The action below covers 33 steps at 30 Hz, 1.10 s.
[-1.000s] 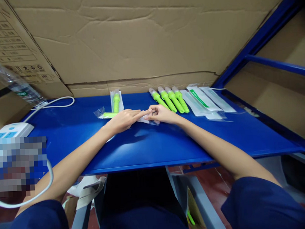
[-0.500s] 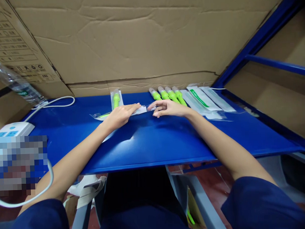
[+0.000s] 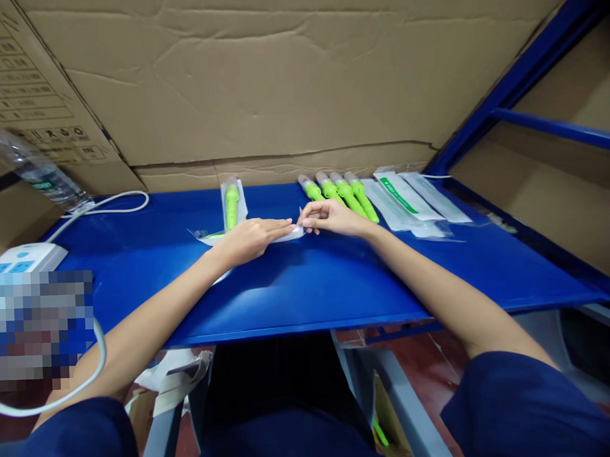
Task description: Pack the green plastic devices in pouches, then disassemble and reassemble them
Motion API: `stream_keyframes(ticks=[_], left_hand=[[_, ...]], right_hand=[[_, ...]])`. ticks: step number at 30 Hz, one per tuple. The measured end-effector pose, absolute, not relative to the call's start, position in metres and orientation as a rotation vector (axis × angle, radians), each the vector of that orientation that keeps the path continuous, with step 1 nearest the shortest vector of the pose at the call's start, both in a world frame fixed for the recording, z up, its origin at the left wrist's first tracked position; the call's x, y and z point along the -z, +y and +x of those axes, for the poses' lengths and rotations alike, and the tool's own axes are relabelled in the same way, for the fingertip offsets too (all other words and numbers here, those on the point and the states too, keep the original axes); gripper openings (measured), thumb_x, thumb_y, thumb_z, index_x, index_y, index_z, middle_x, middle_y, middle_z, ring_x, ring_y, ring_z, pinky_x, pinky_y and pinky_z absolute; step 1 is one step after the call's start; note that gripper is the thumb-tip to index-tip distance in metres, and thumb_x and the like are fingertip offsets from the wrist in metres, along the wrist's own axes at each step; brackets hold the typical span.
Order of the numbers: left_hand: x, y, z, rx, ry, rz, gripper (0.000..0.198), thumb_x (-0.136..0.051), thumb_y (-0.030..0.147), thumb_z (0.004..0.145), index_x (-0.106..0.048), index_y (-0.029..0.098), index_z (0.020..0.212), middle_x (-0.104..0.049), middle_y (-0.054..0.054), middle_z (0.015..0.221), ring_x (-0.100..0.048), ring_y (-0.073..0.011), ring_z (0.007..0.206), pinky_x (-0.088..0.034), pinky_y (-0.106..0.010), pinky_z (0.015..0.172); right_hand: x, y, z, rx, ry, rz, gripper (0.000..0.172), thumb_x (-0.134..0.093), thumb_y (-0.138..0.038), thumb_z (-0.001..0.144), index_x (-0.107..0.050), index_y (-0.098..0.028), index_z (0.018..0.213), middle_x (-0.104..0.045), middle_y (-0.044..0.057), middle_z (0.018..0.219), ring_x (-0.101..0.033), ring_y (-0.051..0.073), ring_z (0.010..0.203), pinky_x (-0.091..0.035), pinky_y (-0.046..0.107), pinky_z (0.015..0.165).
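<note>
Brown cardboard (image 3: 280, 89) stands along the far edge of the blue tabletop (image 3: 307, 288), apparently as a backing. The left hand (image 3: 252, 238) lies flat over the packet, fingers extended and not curled round it, seemingly to steady it. The right hand (image 3: 333, 217) pinches the packet's right end between thumb and fingertips. Flat sleeves (image 3: 407, 199) lie overlapped at far right, likely for easy reach; beside them, four green-handled pieces (image 3: 351, 199) lie side by side. The packet (image 3: 291, 235) lies crosswise at centre, mostly covered. Beyond the left hand rests a bagged green piece (image 3: 232, 208).
</note>
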State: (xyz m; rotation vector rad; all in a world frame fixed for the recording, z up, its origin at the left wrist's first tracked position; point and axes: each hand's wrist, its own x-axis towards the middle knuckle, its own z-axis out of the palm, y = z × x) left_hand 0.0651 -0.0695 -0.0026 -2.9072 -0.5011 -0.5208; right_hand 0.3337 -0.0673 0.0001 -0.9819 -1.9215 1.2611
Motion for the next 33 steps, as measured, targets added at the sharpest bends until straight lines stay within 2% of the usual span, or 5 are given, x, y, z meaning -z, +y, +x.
stream_keyframes(ticks=[12, 17, 25, 29, 33], left_hand=[[-0.003, -0.079, 0.072, 0.567, -0.452, -2.839, 0.044, -0.045, 0.002, 0.096, -0.070, 0.022, 0.127, -0.069, -0.011, 0.136, -0.072, -0.0192, 0.106, -0.052, -0.034, 0.090], [0.001, -0.078, 0.074, 0.550, -0.408, -2.924, 0.047, -0.044, -0.004, 0.093, -0.068, 0.017, 0.126, -0.070, -0.010, 0.134, -0.069, -0.0190, 0.114, -0.045, -0.038, 0.103], [0.005, -0.077, 0.073, 0.674, -0.605, -2.918, 0.039, -0.039, 0.001, 0.098, -0.071, 0.016, 0.116, -0.075, -0.010, 0.126, -0.070, -0.0185, 0.106, -0.037, -0.043, 0.102], [0.001, -0.076, 0.070, 0.768, -0.666, -2.834, 0.033, -0.040, 0.011, 0.104, -0.072, 0.016, 0.112, -0.075, -0.011, 0.122, -0.070, -0.0197, 0.105, -0.037, -0.042, 0.098], [-0.002, -0.074, 0.066, 0.792, -0.677, -2.817, 0.033, -0.040, 0.018, 0.107, -0.073, 0.015, 0.110, -0.076, -0.011, 0.118, -0.071, -0.0198, 0.102, -0.038, -0.041, 0.096]], right_hand=[[0.013, -0.074, 0.317, -1.612, -1.925, -0.913, 0.043, -0.082, -0.045, 0.080, -0.063, -0.015, 0.105, -0.071, 0.000, 0.082, -0.064, 0.011, 0.065, -0.054, 0.025, 0.066], [0.017, -0.072, 0.316, -1.608, -1.842, -0.953, 0.040, -0.085, -0.035, 0.074, -0.063, -0.014, 0.101, -0.070, 0.000, 0.080, -0.066, 0.011, 0.064, -0.056, 0.025, 0.065], [0.018, -0.073, 0.310, -1.357, -1.688, -1.081, 0.047, -0.089, -0.049, 0.070, -0.063, -0.017, 0.093, -0.071, 0.002, 0.081, -0.065, 0.012, 0.063, -0.058, 0.026, 0.064], [0.012, -0.077, 0.308, -1.111, -1.753, -1.054, 0.051, -0.071, -0.067, 0.083, -0.066, -0.017, 0.086, -0.072, 0.006, 0.084, -0.067, 0.015, 0.075, -0.058, 0.030, 0.073], [0.009, -0.080, 0.309, -0.999, -1.977, -1.017, 0.047, -0.066, -0.061, 0.088, -0.073, -0.017, 0.101, -0.076, 0.008, 0.098, -0.070, 0.020, 0.089, -0.058, 0.035, 0.085]])
